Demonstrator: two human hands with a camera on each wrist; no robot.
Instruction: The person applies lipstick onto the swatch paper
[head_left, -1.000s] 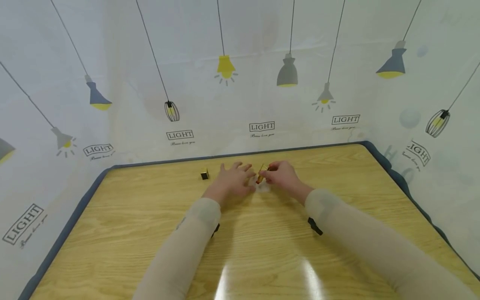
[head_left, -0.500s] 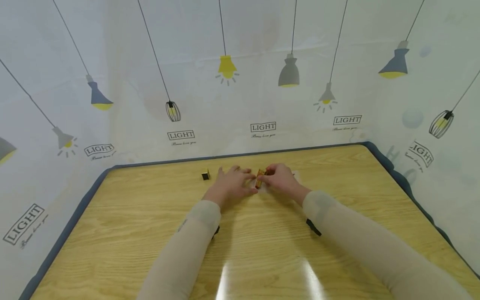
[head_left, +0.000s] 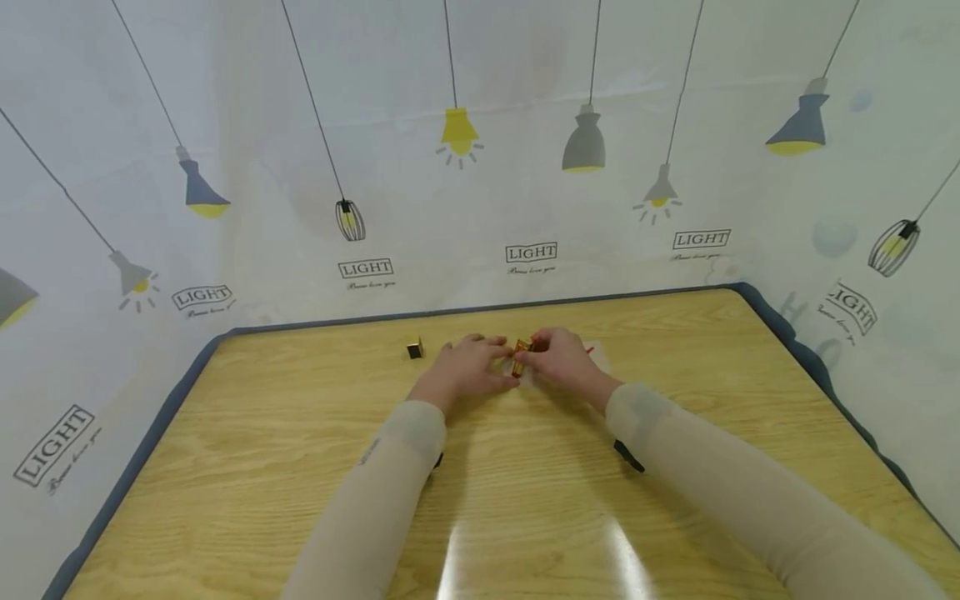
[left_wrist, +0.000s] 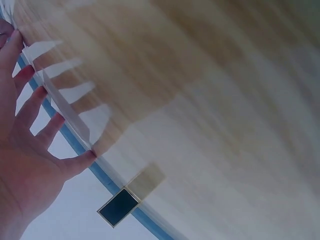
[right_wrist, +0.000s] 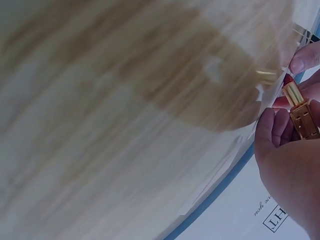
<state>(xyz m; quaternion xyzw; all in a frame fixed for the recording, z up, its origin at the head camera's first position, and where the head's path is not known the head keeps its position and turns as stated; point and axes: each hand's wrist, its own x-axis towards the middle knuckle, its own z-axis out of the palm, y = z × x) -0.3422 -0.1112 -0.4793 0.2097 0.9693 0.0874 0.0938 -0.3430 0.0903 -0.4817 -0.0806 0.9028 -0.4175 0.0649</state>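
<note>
Right fingers point(right_wrist: 266, 125) gripping lipstick point(right_wrist: 303, 116), left fingers point(left_wrist: 32, 107) spread

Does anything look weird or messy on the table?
Nothing looks spilled or broken. One odd bit: a red mark on the paper by the right hand. That hand holds a red-tipped lipstick, so the mark probably came from it.
</note>
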